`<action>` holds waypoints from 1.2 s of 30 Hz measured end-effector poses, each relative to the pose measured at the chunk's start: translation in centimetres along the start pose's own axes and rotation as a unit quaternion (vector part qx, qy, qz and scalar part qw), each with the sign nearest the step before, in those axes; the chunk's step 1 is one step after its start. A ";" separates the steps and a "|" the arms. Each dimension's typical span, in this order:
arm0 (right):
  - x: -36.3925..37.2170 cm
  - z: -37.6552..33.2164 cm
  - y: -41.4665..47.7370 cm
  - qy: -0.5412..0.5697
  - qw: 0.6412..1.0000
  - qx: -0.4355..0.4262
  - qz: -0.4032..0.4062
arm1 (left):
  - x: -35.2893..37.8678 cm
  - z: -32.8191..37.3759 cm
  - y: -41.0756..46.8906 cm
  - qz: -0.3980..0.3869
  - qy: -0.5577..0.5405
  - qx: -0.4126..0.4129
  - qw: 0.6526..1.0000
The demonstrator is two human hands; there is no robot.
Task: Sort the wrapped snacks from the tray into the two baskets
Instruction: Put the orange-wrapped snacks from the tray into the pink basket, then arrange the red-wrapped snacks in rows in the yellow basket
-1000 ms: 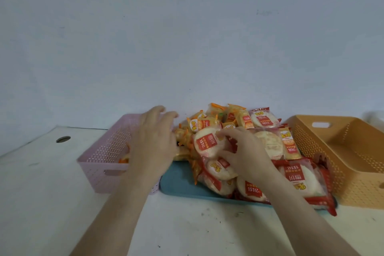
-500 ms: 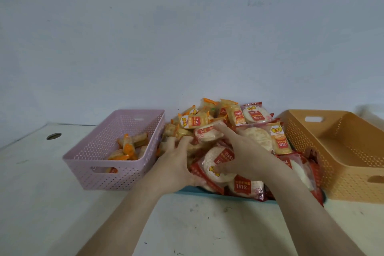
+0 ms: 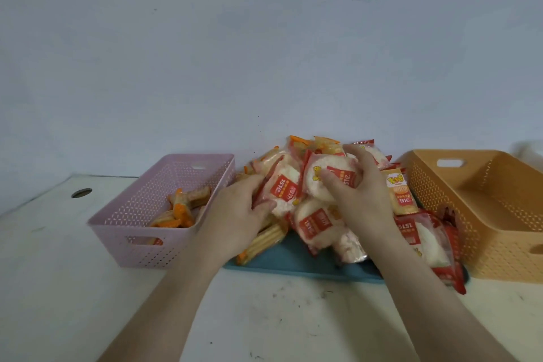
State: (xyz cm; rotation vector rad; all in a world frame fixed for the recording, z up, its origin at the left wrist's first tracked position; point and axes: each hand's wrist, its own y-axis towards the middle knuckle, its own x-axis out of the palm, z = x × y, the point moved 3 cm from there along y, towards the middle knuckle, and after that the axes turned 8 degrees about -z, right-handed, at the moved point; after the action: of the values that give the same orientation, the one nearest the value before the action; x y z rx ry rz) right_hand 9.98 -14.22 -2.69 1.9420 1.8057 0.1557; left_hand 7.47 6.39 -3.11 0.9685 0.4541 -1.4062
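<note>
Head view — your right hand (image 3: 363, 197) is grasping a round cracker packet (image 3: 318, 185) atop the snack pile (image 3: 423, 232), which is lying on the blue tray (image 3: 293, 263) between two baskets. Your left hand (image 3: 238, 214) is gripping a red-labelled packet (image 3: 283, 191) just beside it. Pink basket (image 3: 141, 250), left — holding orange-wrapped sticks (image 3: 182, 209). Orange basket (image 3: 499, 247) is sitting right of the tray.

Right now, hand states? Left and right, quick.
Left hand: closed, gripping the edge of a red-labelled round snack.
Right hand: closed, gripping the upper round snack.
</note>
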 end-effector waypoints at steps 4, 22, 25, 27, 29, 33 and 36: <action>0.8 0.4 -0.5 -0.102 0.970 0.029 -0.221 | 1.7 -1.6 0.2 -0.101 0.027 -0.040 0.994; -2.2 0.2 -2.9 -0.078 0.932 0.081 -0.344 | 4.6 3.3 -2.2 -0.174 -0.088 -0.005 0.981; -3.3 0.5 -3.5 -0.067 0.936 0.095 -0.333 | 5.3 4.3 -2.3 -0.157 -0.171 0.018 0.972; -4.3 0.2 -3.3 -0.065 0.945 0.083 -0.310 | 4.7 5.1 -2.2 -0.141 -0.210 0.012 0.968; -6.0 -0.8 -3.1 -0.060 0.949 0.054 -0.306 | 3.9 6.8 -1.9 -0.115 -0.235 0.017 0.965; -10.2 -4.2 -2.7 0.083 0.970 0.005 -0.231 | 3.3 11.5 -0.3 -0.027 -0.344 0.069 0.936; -13.2 -4.5 -2.5 0.121 0.989 -0.033 -0.084 | 4.0 14.9 1.3 0.013 -0.362 0.082 0.929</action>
State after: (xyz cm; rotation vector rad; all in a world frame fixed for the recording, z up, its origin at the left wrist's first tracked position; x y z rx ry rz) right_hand 4.27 -25.71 3.34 1.7774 2.0808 0.4048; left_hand 5.33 -7.84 2.57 0.5157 -0.2307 -1.6743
